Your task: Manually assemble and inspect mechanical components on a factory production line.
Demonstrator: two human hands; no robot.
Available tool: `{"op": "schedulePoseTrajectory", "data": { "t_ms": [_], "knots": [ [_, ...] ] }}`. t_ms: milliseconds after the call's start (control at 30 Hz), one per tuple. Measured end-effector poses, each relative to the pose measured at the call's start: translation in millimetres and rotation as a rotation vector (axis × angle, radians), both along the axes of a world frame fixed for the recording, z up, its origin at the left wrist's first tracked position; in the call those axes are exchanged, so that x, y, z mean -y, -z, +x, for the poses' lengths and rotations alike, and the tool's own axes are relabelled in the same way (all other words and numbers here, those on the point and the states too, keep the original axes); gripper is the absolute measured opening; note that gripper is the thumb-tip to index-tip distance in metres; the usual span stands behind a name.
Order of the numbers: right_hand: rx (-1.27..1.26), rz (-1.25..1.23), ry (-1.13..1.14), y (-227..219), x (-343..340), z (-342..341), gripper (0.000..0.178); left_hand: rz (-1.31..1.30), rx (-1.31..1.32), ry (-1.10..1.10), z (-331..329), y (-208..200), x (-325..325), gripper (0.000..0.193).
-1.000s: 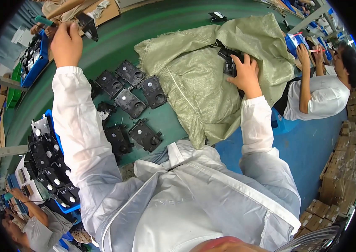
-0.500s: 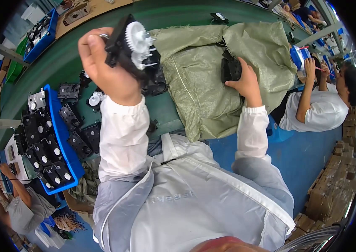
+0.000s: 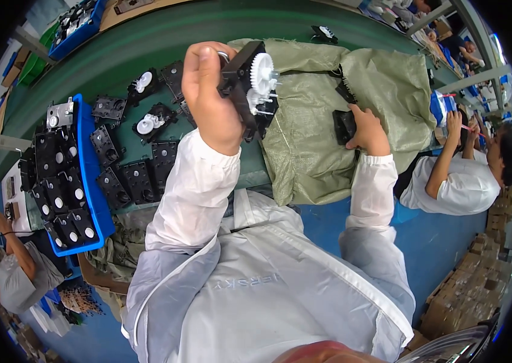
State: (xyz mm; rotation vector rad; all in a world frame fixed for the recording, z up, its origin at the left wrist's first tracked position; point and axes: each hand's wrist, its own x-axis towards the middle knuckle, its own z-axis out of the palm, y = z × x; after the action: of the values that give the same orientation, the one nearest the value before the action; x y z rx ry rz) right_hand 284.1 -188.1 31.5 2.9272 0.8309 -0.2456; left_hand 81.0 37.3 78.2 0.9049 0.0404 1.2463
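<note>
My left hand (image 3: pixel 217 100) is raised over the left edge of the olive woven sack (image 3: pixel 304 115). Its fingers are closed on a black gear housing (image 3: pixel 245 85), whose white gears (image 3: pixel 262 74) and thin white pins face right. On the sack, my right hand (image 3: pixel 369 132) has thumb and fingers around the right side of a black plastic block (image 3: pixel 344 126). Just above that block lies a toothed black strip (image 3: pixel 345 92), partly under a fold of the sack. Loose black housings (image 3: pixel 141 181) lie left of my left arm, two with white gears (image 3: pixel 146 125).
A blue bin (image 3: pixel 94 181) packed with black housings stands at the left. One more gear part (image 3: pixel 324 34) sits on the green work surface (image 3: pixel 207 27) beyond the sack. A co-worker (image 3: pixel 449 181) works at the right, another (image 3: pixel 23 272) at the lower left. Cartons (image 3: pixel 458 290) are stacked lower right.
My left hand has moved right with the gear housing, uncovering more loose parts behind it. My right hand stays at the black block on the sack. The whole view has shifted slightly.
</note>
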Motion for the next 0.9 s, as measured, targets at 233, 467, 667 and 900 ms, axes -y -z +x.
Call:
{"op": "schedulePoseTrajectory", "data": {
  "t_ms": [233,467,667,900],
  "knots": [
    [0.059,-0.105,-0.103,-20,-23,29,0.103,-0.013,-0.028,0.009,0,6,3,0.024],
    [-0.226,0.232,-0.359,-45,-27,37,0.099,-0.031,-0.077,-0.017,4,12,9,0.024],
    [-0.987,1.135,-0.535,-46,-52,-20,0.099,-0.138,-0.058,-0.064,5,3,17,0.025],
    [-1.105,1.378,-0.622,-40,-72,-71,0.091,-0.213,0.058,0.022,5,7,14,0.022]
  ]
}}
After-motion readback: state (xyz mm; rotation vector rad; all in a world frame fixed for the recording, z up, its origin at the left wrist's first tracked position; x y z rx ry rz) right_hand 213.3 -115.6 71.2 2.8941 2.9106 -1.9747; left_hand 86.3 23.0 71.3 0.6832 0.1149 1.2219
